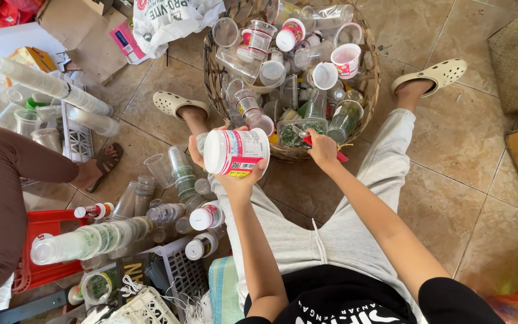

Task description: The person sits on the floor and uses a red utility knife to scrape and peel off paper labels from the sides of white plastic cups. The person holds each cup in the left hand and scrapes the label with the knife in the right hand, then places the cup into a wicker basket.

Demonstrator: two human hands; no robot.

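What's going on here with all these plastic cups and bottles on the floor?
A seated person holds a white labelled plastic cup in the left hand, while the right hand grips a small red tool at the rim of a wicker basket full of cups and bottles. Stacked clear cups and small bottles lie on the tiled floor beside a red crate. Another person's leg is alongside.

- At your far left, stacked clear cups lie beside a white crate.
- Near left, a red crate holds another cup stack.
- Far left, a cardboard box sits by a white sack.
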